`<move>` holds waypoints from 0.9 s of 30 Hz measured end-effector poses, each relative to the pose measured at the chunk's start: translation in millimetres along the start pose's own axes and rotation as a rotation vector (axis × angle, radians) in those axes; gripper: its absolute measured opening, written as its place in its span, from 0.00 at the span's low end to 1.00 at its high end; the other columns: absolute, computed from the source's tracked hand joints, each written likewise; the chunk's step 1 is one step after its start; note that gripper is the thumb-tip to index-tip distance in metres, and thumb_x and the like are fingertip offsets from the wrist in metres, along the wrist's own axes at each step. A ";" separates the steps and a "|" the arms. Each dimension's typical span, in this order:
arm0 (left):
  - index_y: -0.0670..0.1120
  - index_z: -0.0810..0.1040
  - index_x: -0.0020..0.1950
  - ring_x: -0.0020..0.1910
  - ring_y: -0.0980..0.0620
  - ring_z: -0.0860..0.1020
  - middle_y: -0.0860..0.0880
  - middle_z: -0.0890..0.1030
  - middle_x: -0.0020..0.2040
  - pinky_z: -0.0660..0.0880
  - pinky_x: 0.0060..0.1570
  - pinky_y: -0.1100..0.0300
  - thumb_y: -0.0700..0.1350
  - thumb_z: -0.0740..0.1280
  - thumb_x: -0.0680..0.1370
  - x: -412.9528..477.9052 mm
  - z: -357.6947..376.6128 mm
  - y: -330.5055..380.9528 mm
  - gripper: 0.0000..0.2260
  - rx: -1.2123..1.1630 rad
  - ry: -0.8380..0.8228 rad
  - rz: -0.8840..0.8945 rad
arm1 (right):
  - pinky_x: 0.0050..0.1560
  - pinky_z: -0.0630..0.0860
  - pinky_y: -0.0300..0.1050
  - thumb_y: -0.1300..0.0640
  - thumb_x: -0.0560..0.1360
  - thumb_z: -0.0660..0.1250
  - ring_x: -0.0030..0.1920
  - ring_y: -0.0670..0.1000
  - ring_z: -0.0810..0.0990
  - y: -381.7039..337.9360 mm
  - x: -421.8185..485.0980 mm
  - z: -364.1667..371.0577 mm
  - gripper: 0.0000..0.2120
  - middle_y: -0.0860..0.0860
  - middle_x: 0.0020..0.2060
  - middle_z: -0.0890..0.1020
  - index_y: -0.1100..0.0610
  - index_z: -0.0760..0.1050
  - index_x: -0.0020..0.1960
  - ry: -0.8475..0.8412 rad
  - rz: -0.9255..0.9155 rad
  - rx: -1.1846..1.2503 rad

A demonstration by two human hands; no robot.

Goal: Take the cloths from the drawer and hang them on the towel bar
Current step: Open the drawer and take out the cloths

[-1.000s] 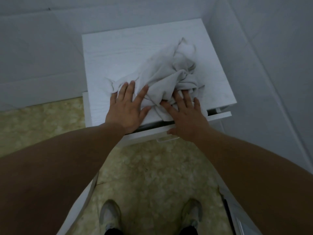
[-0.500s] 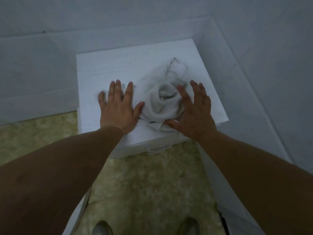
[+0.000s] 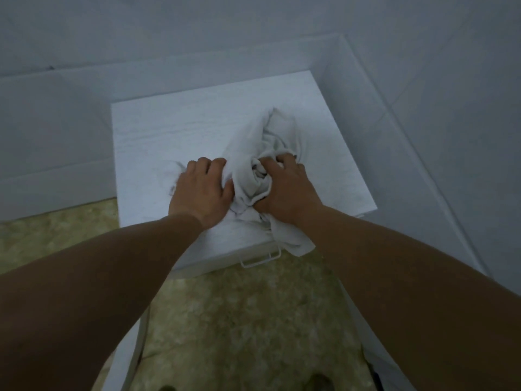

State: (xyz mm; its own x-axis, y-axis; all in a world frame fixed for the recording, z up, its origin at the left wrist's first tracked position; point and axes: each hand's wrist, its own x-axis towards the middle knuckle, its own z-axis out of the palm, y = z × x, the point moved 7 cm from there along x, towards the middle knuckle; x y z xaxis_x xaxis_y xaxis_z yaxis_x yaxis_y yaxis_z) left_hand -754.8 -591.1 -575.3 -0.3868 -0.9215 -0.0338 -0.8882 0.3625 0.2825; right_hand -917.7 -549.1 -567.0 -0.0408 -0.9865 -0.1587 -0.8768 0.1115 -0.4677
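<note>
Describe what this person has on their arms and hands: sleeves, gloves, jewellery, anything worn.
The left hand and right hand have no gloves on them, and no ring shows in the dim light. The left forearm and right forearm are uncovered too: no sleeve, watch or bracelet is in view up to the picture's edge.

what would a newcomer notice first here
Two bare forearms reach in from the bottom. The left hand and right hand both grip a crumpled white cloth bunched between them. It lies on top of a white cabinet in a pale-walled corner, with one end drooping over the front edge by the wire drawer handle.
</note>
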 end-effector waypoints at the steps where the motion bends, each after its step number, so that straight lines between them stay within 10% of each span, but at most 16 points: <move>1: 0.46 0.69 0.70 0.58 0.41 0.72 0.41 0.74 0.60 0.70 0.57 0.47 0.56 0.56 0.82 -1.7 -4.0 3.4 0.21 -0.044 -0.024 -0.006 | 0.63 0.68 0.54 0.46 0.66 0.77 0.65 0.63 0.65 -1.7 -1.5 -3.9 0.39 0.57 0.69 0.63 0.48 0.64 0.73 0.001 -0.003 0.016; 12: 0.53 0.68 0.69 0.53 0.41 0.78 0.45 0.79 0.58 0.73 0.52 0.51 0.64 0.53 0.80 -28.5 -127.7 52.9 0.24 -0.136 -0.137 0.102 | 0.57 0.73 0.49 0.48 0.65 0.76 0.58 0.56 0.73 -41.4 -57.2 -103.5 0.29 0.54 0.56 0.72 0.49 0.70 0.62 -0.041 0.083 0.280; 18: 0.62 0.57 0.78 0.61 0.48 0.75 0.53 0.75 0.64 0.69 0.60 0.56 0.71 0.69 0.68 -64.5 -231.7 119.9 0.42 -0.065 -0.358 0.419 | 0.46 0.71 0.44 0.52 0.64 0.77 0.51 0.50 0.74 -87.1 -142.5 -191.6 0.27 0.53 0.50 0.76 0.54 0.72 0.60 -0.014 0.152 0.310; 24: 0.56 0.68 0.73 0.47 0.52 0.76 0.54 0.74 0.49 0.70 0.49 0.58 0.73 0.69 0.65 -111.8 -312.8 187.6 0.41 -0.003 -0.317 0.753 | 0.40 0.75 0.48 0.54 0.63 0.72 0.41 0.55 0.80 -133.3 -241.9 -266.9 0.10 0.49 0.38 0.79 0.52 0.75 0.42 0.165 0.245 0.239; 27: 0.52 0.75 0.68 0.42 0.48 0.78 0.53 0.72 0.42 0.67 0.43 0.58 0.72 0.61 0.66 -146.2 -347.8 228.1 0.37 -0.069 -0.241 0.878 | 0.43 0.74 0.49 0.60 0.68 0.74 0.45 0.58 0.81 -146.7 -296.3 -299.9 0.12 0.57 0.45 0.81 0.63 0.77 0.49 0.229 0.325 0.215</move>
State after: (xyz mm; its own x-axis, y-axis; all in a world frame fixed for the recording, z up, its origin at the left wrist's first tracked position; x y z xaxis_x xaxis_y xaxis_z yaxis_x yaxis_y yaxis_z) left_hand -814.6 -422.2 -172.6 -0.9648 -0.2618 0.0231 -0.2366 0.9034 0.3575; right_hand -920.6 -309.2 -190.6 -0.4236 -0.8947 -0.1414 -0.6828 0.4180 -0.5993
